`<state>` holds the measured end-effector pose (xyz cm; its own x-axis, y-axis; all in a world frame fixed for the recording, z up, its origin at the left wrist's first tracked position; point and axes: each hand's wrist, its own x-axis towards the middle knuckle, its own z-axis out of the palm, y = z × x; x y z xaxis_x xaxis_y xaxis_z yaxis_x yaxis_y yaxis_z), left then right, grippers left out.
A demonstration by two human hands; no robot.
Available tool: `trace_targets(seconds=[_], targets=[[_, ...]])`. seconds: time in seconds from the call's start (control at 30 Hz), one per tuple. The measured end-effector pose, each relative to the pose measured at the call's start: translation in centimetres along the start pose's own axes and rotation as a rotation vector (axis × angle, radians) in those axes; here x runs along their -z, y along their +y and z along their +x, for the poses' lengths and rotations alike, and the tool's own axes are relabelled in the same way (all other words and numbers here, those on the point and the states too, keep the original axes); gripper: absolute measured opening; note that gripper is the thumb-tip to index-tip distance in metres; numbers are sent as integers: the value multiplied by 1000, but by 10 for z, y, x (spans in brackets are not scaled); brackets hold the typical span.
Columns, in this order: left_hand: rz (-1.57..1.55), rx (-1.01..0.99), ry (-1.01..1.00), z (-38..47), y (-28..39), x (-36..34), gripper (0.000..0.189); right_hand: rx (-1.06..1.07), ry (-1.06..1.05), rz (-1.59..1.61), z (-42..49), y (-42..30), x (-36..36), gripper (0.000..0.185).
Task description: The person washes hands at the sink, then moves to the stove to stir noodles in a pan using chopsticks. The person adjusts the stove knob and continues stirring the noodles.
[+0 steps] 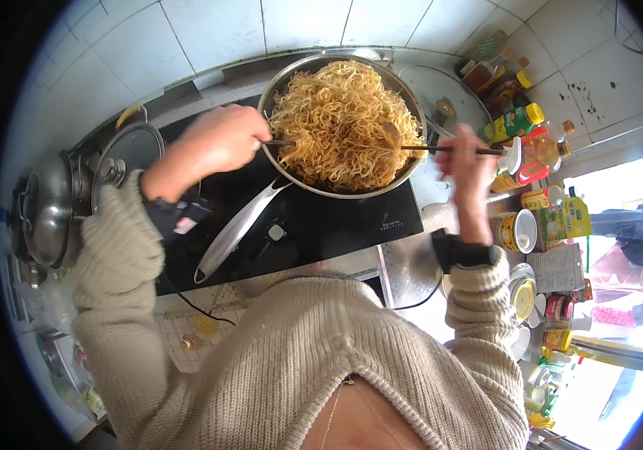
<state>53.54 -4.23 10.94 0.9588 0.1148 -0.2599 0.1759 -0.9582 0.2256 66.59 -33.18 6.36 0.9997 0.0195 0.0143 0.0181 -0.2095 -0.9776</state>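
A wide metal frying pan (272, 84) heaped with brown noodles (344, 121) sits on a black glass cooktop (321, 230). From the pan's front left its long metal handle (240, 233) reaches towards me. At the left rim my left hand (223, 138) grips a dark chopstick (279, 143), whose far end is buried in the noodles. On the opposite side my right hand (468, 163), slightly blurred, holds another dark chopstick (425, 148) lying nearly level, its tip in the noodles near the right rim.
Left of the cooktop stand a steel pot (51, 208) and a glass lid (130, 146). A large glass lid (439, 95) lies behind the pan's right side. Bottles (515, 121), jars and a white tub (525, 230) crowd the right counter. Tiled wall (310, 22) rises behind the pan.
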Motion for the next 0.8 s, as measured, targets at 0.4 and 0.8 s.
trace_targets(seconds=[0.4, 0.8], targets=[[-310, -2, 316, -19, -18, 25, 24, -15, -39, 534, 27, 7, -13, 44], [-128, -84, 76, 1, 16, 9, 23, -97, -179, 183, 11, 11, -4, 44]])
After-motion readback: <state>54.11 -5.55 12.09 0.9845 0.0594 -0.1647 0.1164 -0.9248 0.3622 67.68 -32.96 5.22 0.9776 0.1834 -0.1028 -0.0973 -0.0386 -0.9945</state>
